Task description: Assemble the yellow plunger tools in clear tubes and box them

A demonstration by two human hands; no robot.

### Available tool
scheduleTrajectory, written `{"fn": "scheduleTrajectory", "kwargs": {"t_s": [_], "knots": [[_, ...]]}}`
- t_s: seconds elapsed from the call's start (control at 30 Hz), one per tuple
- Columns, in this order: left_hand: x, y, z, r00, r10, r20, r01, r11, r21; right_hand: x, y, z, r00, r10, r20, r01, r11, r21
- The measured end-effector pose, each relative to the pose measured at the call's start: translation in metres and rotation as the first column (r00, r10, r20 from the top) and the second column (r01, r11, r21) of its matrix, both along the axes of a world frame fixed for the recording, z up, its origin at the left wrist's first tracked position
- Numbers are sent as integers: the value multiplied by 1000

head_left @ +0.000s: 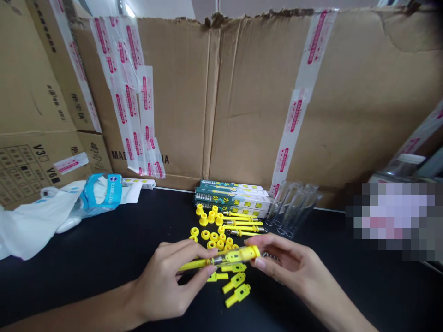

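A tube spring scale [238, 254], with a clear barrel, yellow inner parts and a yellow end cap, lies nearly level between my two hands. My left hand [166, 276] is closed around its left part, thumb and fingers pinching the barrel beside a yellow rod. My right hand [294, 265] grips the right end, thumb and fingers at the yellow cap; a dark coiled or striped piece shows partly between its fingers. Just below the scale lie several flat yellow pieces with slots [238, 295]. Behind it are several yellow rings [205, 235] and flanged caps [203, 219].
Several yellow rods with metal springs [244, 223] lie before stacked printed boxes [231, 198]. Clear tubes [294, 210] stand right of them. A blue and white plastic bag [100, 196] is at left. A tall taped cardboard wall [256, 101] encloses the black tabletop [138, 230].
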State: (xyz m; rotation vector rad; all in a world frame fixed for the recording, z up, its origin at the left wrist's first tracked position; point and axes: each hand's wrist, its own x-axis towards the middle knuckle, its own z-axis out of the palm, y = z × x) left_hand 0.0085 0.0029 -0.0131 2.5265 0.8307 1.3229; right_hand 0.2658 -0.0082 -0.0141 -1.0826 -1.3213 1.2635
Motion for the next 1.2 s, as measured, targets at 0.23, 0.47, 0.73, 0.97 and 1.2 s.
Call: {"fn": "scheduleTrajectory", "kwargs": {"t_s": [0.23, 0.47, 0.73, 0.97, 1.2], "knots": [[2, 1, 4, 1000, 13, -16, -13, 999, -42, 1, 1, 4, 1000, 4, 15, -5, 999, 46], [1, 2, 4, 999, 27, -21, -28, 998, -56, 3, 2, 6, 999, -15, 31, 13, 999, 46], [1, 2, 4, 1000, 19, 3, -18, 999, -47, 2, 1, 6, 1000, -15, 9, 15, 1000, 26], [2, 3, 3, 999, 16, 36, -13, 998, -62, -1, 2, 1, 995, -104, -13, 105, 991, 85], [3, 2, 4, 999, 20, 34, -18, 998, -54, -2, 1, 1, 996, -92, -2, 92, 989, 113]]}}
